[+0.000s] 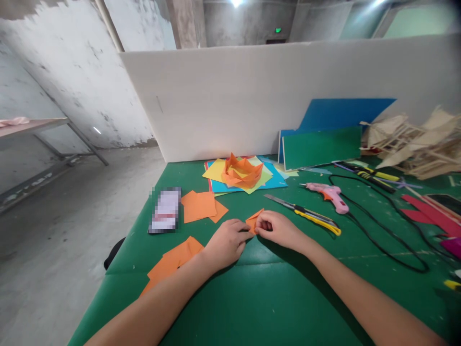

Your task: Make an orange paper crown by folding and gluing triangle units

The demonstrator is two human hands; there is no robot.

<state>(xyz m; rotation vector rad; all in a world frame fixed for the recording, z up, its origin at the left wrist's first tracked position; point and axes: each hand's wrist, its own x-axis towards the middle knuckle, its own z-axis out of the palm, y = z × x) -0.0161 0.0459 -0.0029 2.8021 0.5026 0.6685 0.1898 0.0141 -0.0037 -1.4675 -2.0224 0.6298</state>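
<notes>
A small piece of folded orange paper (253, 222) lies on the green table between my hands. My right hand (275, 228) is closed, its thumb and fingers pinching the paper's right side. At the left edge, the bent fingers of my left hand (227, 241) press and hold the same piece; the fingertips partly cover it. Beyond my hands, an orange folded-paper ring with pointed tips (242, 174) rests on a stack of coloured sheets (212, 169). Square orange sheets (200, 206) are to the left, and more orange paper (173, 262) lies partly behind my left forearm.
A yellow utility knife (309, 216) with its blade out lies right of my hands. Beyond it are a pink glue gun (331, 194) with a black cord, green board (320, 149) and wooden stick models (418, 144). A phone (164, 210) sits near the table's left edge.
</notes>
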